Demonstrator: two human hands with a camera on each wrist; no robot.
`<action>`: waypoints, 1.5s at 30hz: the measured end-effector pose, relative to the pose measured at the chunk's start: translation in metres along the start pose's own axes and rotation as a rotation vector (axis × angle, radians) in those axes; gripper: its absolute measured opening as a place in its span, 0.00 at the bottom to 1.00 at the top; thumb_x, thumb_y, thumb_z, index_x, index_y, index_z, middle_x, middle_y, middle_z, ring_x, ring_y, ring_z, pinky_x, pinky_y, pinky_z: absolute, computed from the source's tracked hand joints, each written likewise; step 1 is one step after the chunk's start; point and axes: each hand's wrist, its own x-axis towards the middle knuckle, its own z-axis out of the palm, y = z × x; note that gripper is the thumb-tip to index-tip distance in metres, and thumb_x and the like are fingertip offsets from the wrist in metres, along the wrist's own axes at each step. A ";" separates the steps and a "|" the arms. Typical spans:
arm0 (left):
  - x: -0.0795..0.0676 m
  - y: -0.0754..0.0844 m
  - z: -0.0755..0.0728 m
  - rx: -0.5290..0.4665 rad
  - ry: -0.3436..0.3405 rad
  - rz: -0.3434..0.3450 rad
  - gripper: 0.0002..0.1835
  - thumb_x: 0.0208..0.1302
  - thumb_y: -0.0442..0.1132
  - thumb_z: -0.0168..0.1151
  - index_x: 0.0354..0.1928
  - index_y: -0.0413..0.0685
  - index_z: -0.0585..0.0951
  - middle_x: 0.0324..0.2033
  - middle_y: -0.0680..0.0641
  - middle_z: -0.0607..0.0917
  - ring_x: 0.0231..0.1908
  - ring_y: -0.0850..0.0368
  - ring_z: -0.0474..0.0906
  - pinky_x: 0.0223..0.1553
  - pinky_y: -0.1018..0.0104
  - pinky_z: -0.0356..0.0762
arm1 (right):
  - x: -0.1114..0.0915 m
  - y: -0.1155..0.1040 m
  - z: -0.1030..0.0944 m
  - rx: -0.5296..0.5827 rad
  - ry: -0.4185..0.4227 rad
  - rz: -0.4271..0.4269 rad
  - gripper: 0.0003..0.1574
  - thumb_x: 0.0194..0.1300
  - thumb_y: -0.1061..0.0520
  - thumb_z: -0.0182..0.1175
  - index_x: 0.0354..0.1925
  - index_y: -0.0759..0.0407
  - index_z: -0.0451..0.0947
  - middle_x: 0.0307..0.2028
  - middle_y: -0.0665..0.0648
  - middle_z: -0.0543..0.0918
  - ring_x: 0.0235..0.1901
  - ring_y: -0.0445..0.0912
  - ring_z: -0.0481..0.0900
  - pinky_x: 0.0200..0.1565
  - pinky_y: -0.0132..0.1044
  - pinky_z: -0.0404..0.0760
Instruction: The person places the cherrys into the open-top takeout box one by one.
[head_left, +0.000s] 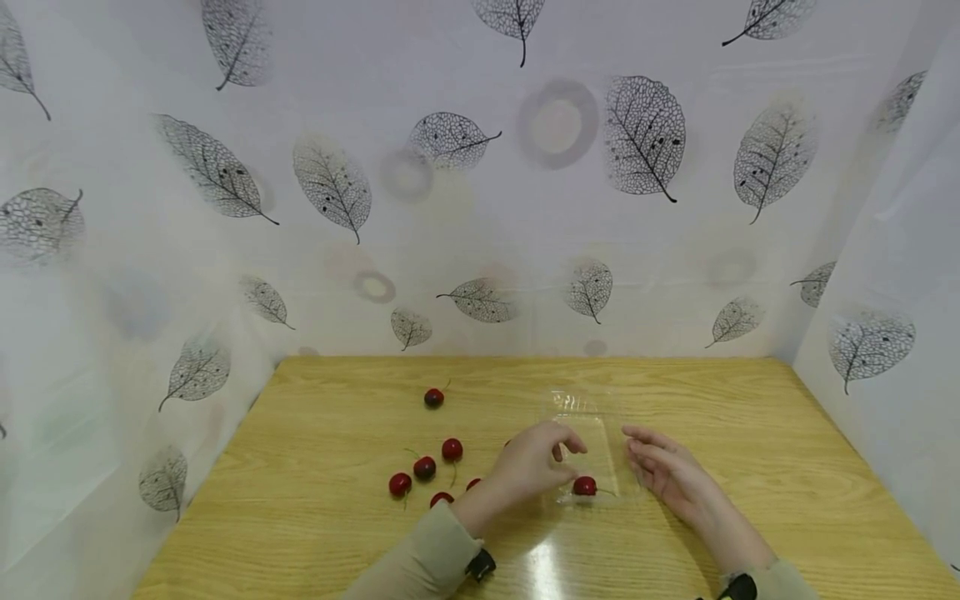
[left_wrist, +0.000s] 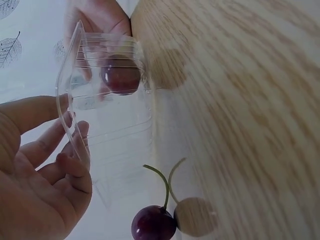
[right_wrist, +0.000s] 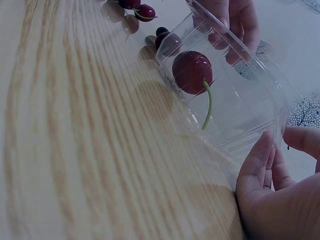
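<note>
A clear plastic container (head_left: pixel 600 421) stands on the table with a dark red cherry (head_left: pixel 585 486) in its near part; the cherry's green stem shows in the right wrist view. My left hand (head_left: pixel 534 458) hangs over the container's left side, fingers loosely bent and apart from the cherry, with nothing between them. At the right side, my right hand (head_left: pixel 678 479) has the rim between thumb and fingers (right_wrist: pixel 257 160). Another cherry (left_wrist: pixel 154 223) lies near the container in the left wrist view.
Several loose cherries (head_left: pixel 424 468) lie on the wooden table (head_left: pixel 322 433), left of the container, some partly hidden by the left arm. One cherry (head_left: pixel 434 398) sits farther back. A leaf-patterned sheet (head_left: pixel 480 233) borders the table behind and at both sides.
</note>
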 end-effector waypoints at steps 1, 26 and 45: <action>0.000 0.000 0.000 -0.003 0.001 0.000 0.15 0.63 0.34 0.76 0.51 0.53 0.87 0.48 0.53 0.89 0.37 0.72 0.76 0.37 0.79 0.76 | 0.000 0.000 0.000 0.001 0.001 0.002 0.22 0.84 0.63 0.49 0.52 0.40 0.86 0.45 0.40 0.87 0.46 0.33 0.84 0.53 0.24 0.84; -0.018 -0.030 -0.056 -0.037 0.103 -0.057 0.13 0.71 0.35 0.70 0.55 0.47 0.86 0.52 0.45 0.89 0.46 0.54 0.84 0.45 0.66 0.82 | -0.001 0.001 -0.001 0.009 0.006 0.010 0.21 0.84 0.63 0.49 0.52 0.41 0.85 0.45 0.39 0.86 0.46 0.32 0.84 0.54 0.25 0.84; -0.027 -0.070 -0.106 -0.008 0.289 -0.156 0.14 0.68 0.31 0.71 0.54 0.44 0.87 0.49 0.44 0.90 0.44 0.53 0.85 0.46 0.61 0.84 | 0.002 0.001 -0.001 0.030 0.004 0.003 0.23 0.83 0.64 0.48 0.52 0.42 0.85 0.44 0.41 0.87 0.45 0.33 0.84 0.52 0.25 0.84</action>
